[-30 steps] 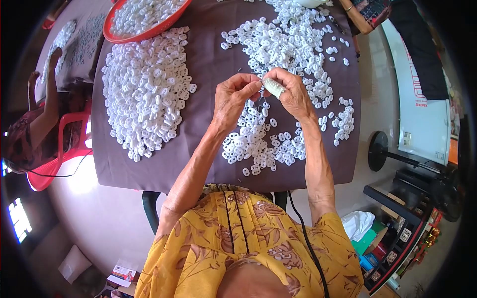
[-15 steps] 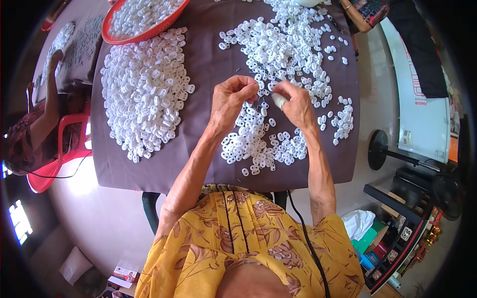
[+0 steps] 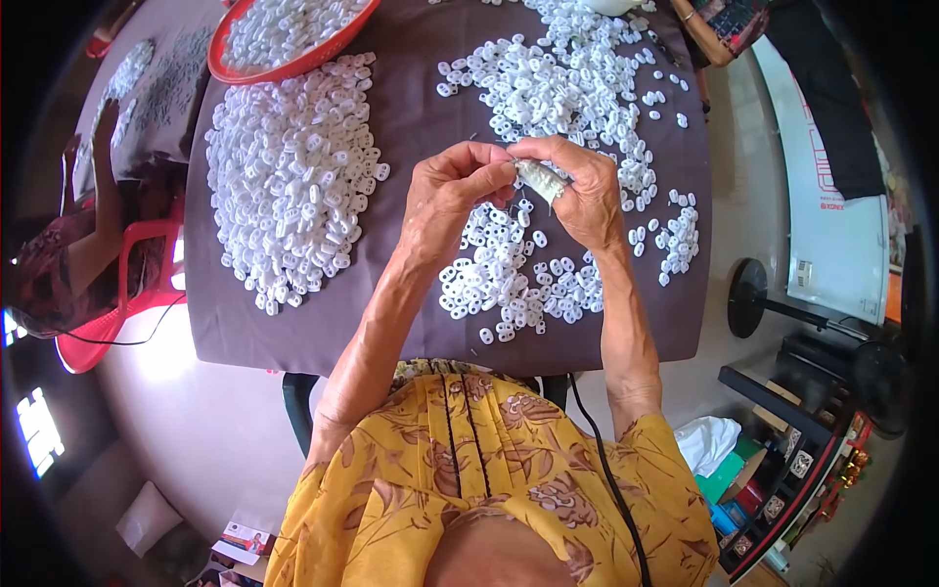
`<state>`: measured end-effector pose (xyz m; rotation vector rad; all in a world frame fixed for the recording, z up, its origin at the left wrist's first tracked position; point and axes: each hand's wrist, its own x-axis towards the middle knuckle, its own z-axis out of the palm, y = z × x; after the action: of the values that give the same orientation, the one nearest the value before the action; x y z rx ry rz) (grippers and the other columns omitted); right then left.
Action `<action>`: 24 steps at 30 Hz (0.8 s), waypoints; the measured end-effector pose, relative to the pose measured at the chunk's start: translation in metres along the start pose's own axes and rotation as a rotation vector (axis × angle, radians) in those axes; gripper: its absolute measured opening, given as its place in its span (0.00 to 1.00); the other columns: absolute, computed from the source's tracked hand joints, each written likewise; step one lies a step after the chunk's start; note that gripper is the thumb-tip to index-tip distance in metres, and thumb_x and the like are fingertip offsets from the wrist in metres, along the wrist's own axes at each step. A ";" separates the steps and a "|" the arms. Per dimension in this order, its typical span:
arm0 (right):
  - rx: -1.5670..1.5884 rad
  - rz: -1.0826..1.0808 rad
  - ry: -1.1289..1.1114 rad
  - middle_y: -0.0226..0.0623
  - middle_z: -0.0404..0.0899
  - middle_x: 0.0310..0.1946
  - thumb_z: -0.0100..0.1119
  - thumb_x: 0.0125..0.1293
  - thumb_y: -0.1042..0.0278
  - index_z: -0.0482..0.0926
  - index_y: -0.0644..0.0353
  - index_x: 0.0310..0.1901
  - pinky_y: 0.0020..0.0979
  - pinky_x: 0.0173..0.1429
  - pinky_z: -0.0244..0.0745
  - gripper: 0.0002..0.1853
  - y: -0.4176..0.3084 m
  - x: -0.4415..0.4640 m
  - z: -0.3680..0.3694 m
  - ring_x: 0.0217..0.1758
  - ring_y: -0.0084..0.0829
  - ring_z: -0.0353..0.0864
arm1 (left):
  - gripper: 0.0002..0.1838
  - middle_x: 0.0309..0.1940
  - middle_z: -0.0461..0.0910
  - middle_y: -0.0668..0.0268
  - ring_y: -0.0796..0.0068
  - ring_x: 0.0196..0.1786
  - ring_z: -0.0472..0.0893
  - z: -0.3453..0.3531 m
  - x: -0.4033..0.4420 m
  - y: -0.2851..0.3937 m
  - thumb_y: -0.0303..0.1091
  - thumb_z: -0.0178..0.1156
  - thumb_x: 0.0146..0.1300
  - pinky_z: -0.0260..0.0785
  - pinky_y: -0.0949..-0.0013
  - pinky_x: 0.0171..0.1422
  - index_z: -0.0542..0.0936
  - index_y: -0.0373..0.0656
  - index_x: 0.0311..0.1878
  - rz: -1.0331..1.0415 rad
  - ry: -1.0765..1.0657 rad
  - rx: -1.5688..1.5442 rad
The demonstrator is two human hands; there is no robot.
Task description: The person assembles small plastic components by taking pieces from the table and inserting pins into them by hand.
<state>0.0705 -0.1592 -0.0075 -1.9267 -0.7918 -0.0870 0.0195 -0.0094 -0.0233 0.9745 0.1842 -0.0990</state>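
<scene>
My left hand (image 3: 455, 188) is closed in a pinch, thumb against forefinger, over the table. Meeting it at the fingertips is my right hand (image 3: 579, 188), also pinched, with a pale wrapping (image 3: 540, 180) around its thumb. Whatever sits between the fingertips is too small and hidden to make out. Below the hands lies a loose pile of small white oval plastic pieces with two holes (image 3: 494, 269). Just beyond them spreads a bigger scatter of white oval pieces (image 3: 562, 93).
A large heap of white pieces (image 3: 289, 186) covers the table's left side, beside a red basin (image 3: 293, 70) full of them. A small cluster (image 3: 677, 240) lies near the right edge. Other people's arms show at far left and upper right. A red chair (image 3: 127, 293) stands left.
My right hand has moved in and up slightly, and its fingertips now meet those of my left hand. The wrapped thumb has turned into fuller view. The left hand stays nearly still.
</scene>
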 end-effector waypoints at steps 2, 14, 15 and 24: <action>-0.034 -0.051 -0.026 0.35 0.81 0.32 0.59 0.52 0.80 0.79 0.60 0.37 0.28 0.38 0.76 0.09 -0.003 0.003 -0.003 0.35 0.31 0.81 | 0.04 0.23 0.76 0.67 0.81 0.27 0.75 -0.001 -0.001 0.002 0.27 0.61 0.55 0.68 0.77 0.34 0.78 0.36 0.31 0.013 -0.015 -0.009; 0.172 0.080 -0.052 0.30 0.80 0.28 0.54 0.55 0.78 0.79 0.60 0.36 0.21 0.36 0.71 0.07 -0.025 0.013 0.000 0.32 0.20 0.79 | 0.11 0.30 0.80 0.63 0.78 0.32 0.78 -0.006 -0.021 0.020 0.25 0.62 0.55 0.72 0.74 0.39 0.76 0.34 0.41 0.101 0.025 -0.062; 0.249 0.101 -0.060 0.31 0.80 0.28 0.54 0.55 0.79 0.79 0.61 0.36 0.20 0.36 0.71 0.07 -0.025 0.014 0.001 0.32 0.20 0.79 | 0.13 0.31 0.80 0.62 0.78 0.32 0.78 -0.008 -0.022 0.022 0.23 0.62 0.54 0.72 0.75 0.39 0.75 0.33 0.44 0.134 0.032 -0.055; 0.294 0.073 -0.128 0.31 0.79 0.28 0.51 0.55 0.80 0.77 0.63 0.35 0.20 0.37 0.71 0.07 -0.041 0.020 0.004 0.32 0.19 0.78 | 0.09 0.28 0.81 0.63 0.79 0.31 0.78 -0.008 -0.035 0.033 0.25 0.63 0.54 0.72 0.76 0.38 0.80 0.34 0.38 0.167 0.078 -0.027</action>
<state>0.0625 -0.1346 0.0299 -1.6907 -0.7718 0.1900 -0.0097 0.0153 0.0061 0.9642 0.1743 0.0943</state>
